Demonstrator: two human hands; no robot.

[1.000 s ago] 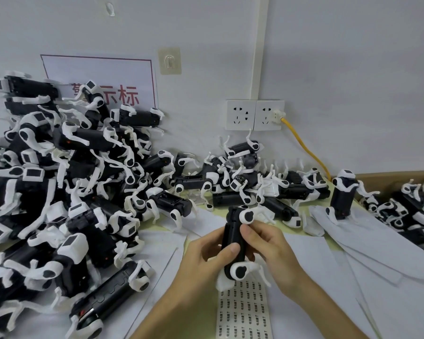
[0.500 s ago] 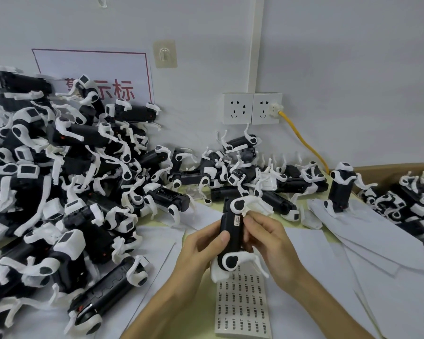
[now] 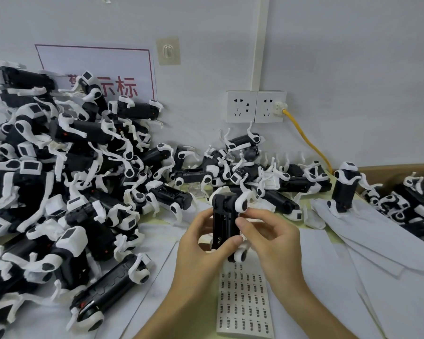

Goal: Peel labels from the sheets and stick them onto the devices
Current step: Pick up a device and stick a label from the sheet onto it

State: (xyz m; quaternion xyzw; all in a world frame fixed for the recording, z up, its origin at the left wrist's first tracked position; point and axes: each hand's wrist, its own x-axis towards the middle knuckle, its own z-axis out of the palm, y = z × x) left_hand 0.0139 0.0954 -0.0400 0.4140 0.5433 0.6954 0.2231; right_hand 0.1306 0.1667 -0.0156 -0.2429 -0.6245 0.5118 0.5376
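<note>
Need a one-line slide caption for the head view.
Left hand and right hand hold a device upright by the label sheet, beside a pile of devices.

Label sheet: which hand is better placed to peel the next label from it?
Probably the right hand: it only pinches the edge of the device, above the label sheet. The left hand grips the device.

Two bare hands were seen, the left hand (image 3: 201, 243) and the right hand (image 3: 272, 237); each was continued by a bare forearm (image 3: 311, 304), cut off by the lower edge of the view; the fingers (image 3: 260, 215) were slender; the nails were kept short and plain.
</note>
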